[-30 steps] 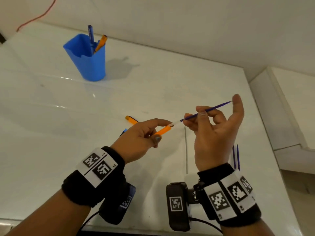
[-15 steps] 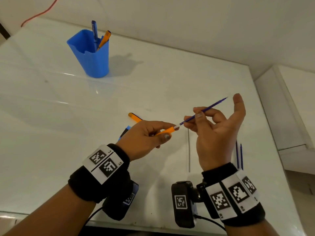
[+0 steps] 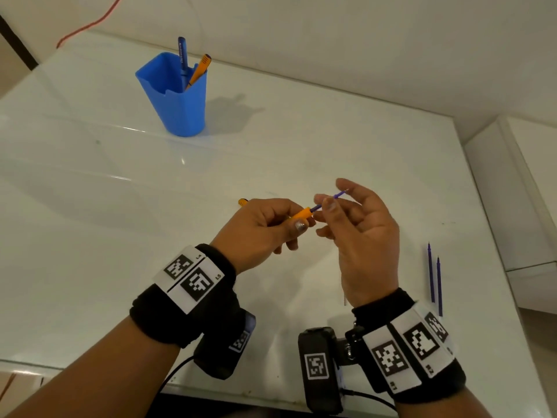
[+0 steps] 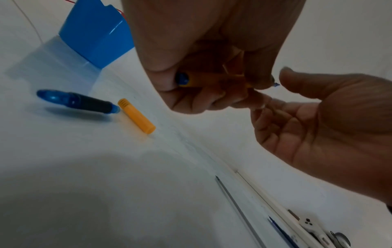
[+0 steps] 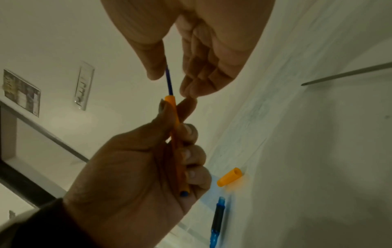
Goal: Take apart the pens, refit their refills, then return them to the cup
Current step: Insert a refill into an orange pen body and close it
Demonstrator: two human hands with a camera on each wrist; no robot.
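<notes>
the blue refill (image 3: 337, 197) now sits far deeper in the orange pen barrel (image 3: 301, 213) than a second ago, with only a short length showing above the white table (image 3: 301, 140). the left hand (image 3: 262, 227) grips the barrel with curled fingers, while the right hand (image 3: 361, 233) pinches the refill between thumb and forefinger, other fingers loose. only the wrist views show the orange cap (image 4: 136, 116) and blue pen (image 4: 78, 101) lying on the table; only the head view shows two pens in the blue cup (image 3: 177, 98) and two spare refills (image 3: 434, 276).

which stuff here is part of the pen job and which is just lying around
Part of the job:
orange pen barrel in the left hand
blue refill pinched by the right hand
orange cap
blue pen
two loose refills
blue cup

Lying about:
red cable
wall switch
</notes>
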